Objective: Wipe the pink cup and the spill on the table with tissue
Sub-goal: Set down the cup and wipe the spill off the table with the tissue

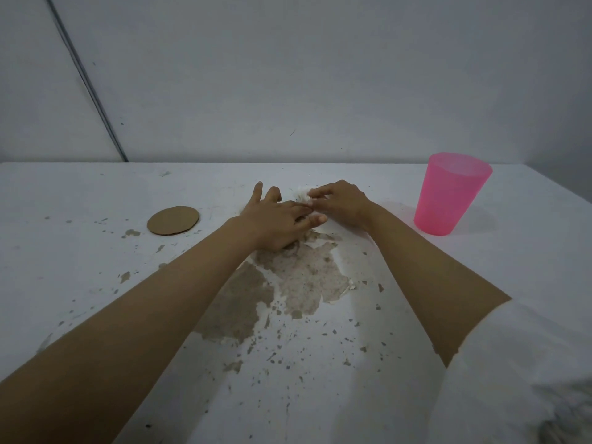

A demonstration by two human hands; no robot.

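A translucent pink cup (450, 193) stands upright on the white table (80, 283), at the far right. Both hands meet in the middle of the table over a white tissue (301, 194), which is mostly hidden beneath them. My right hand (341, 203) pinches the tissue's far edge between thumb and fingers. My left hand (275, 219) lies flat with fingers spread, and its thumb touches the tissue by the right hand. No clear liquid spill shows around the hands.
A round cardboard coaster (173, 220) lies left of the hands. A large brown patch of worn paint (288, 283) and many small flecks mark the tabletop toward me. A grey wall (320, 75) backs the table, with a dark cable (86, 78) at left.
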